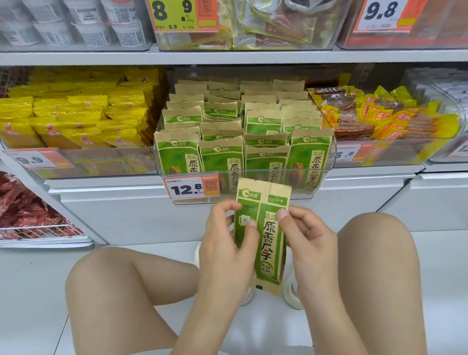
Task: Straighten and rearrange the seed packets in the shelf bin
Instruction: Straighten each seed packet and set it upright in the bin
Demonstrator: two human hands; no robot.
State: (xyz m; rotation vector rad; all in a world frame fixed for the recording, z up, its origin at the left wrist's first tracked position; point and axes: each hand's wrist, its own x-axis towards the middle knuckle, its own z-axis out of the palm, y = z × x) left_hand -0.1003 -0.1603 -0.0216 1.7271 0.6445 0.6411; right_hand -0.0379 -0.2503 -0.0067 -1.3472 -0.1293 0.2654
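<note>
Head view: 2 seed packets (262,232) are pinched upright by the left hand (226,246) and right hand (309,245) just below the shelf bin (330,165), whose rows look mostly straightened, so these 2 are judged left to return.

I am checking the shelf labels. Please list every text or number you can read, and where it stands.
"12.8": price tag on the clear bin.
"9.9": tag under the yellow packets.
"9.8": tag, top right.
"8 9", "9.9": yellow tag, top shelf.
"原香瓜子": held seed packets.
"6.8": partly hidden tag.
Small print, QR codes: unreadable.
</note>
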